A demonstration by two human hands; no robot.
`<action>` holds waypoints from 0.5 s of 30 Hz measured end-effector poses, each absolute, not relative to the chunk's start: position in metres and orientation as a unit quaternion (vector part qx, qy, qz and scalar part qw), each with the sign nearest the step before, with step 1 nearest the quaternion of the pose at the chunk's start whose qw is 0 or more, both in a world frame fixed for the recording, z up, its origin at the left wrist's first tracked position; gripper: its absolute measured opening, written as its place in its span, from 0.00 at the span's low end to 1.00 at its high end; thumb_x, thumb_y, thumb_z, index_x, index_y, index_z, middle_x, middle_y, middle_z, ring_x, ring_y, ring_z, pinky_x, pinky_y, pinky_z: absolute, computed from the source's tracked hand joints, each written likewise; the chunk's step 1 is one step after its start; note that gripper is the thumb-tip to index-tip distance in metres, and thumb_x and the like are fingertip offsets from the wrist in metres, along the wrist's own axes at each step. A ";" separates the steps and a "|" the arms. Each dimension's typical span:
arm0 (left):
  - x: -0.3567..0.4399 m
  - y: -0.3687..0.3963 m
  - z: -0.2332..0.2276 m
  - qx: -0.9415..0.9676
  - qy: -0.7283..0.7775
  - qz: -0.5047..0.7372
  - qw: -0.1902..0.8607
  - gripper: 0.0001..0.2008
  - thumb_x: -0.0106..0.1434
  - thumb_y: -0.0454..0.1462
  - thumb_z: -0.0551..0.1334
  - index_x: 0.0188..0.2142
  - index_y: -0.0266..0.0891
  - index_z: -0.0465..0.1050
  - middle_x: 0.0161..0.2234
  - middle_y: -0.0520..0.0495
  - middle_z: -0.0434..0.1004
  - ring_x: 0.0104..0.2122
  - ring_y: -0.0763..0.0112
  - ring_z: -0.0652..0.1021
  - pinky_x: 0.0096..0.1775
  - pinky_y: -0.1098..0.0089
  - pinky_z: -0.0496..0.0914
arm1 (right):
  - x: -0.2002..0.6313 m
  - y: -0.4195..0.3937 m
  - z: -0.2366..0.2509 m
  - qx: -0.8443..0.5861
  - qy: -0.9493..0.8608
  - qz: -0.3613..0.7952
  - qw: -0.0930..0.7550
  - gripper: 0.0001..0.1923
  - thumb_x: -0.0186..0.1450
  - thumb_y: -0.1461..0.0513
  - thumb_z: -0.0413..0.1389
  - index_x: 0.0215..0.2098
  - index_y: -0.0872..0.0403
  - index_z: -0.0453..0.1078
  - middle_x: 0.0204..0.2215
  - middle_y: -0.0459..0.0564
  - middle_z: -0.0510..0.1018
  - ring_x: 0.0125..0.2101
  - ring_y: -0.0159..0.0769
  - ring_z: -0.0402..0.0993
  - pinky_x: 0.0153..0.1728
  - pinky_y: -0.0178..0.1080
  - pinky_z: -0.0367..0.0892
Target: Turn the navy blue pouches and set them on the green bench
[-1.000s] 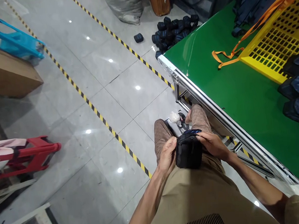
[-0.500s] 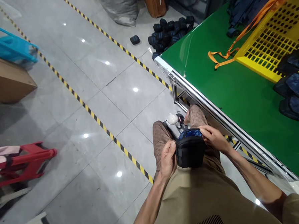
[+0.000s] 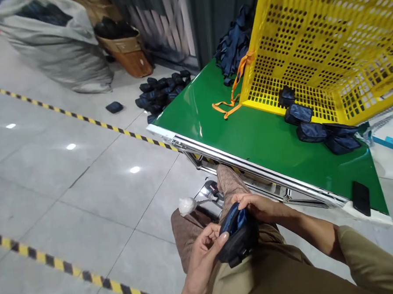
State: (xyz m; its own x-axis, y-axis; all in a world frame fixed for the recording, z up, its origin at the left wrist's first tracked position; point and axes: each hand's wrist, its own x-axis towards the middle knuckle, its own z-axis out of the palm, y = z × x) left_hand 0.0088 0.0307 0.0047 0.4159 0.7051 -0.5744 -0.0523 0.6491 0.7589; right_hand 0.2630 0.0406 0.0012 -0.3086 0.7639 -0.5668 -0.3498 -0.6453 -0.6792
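Over my lap I hold a small black pouch point(image 3: 243, 241) with its mouth parted, and blue lining shows inside. My left hand point(image 3: 204, 254) pinches its left edge between thumb and fingers. At the far right edge of the mouth, my right hand point(image 3: 257, 206) grips the rim with thumb and fingertips. The pouch is tilted, and its underside is hidden.
A green-topped table point(image 3: 195, 120) stands ahead and right, bearing a yellow perforated basket point(image 3: 273, 110), several dark blue pouches point(image 3: 311, 132), an orange strap point(image 3: 225, 105) and a black phone point(image 3: 361, 198). More pouches point(image 3: 161, 94) are heaped on the floor beside a grey sack point(image 3: 70, 61).
My view has swung right, bringing the phone and more of the basket into sight. The pouch has turned and its mouth has spread wider. Both hands still hold it.
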 end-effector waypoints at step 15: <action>0.029 0.080 -0.070 0.693 0.550 0.157 0.439 0.21 0.76 0.51 0.54 0.55 0.48 0.79 0.52 0.40 0.88 0.48 0.52 0.86 0.46 0.61 0.76 | 0.296 0.086 -0.038 -0.584 -0.720 0.376 0.011 0.09 0.82 0.58 0.59 0.55 0.51 0.79 0.41 0.52 0.87 0.40 0.43 0.82 0.41 0.39 0.66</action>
State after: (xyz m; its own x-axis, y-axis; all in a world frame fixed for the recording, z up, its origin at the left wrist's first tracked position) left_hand 0.0286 0.0803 -0.0700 0.3460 0.8996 -0.2665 0.6245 -0.0089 0.7810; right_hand 0.2961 0.0864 -0.0380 -0.3187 0.8482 -0.4230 0.8315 0.0359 -0.5544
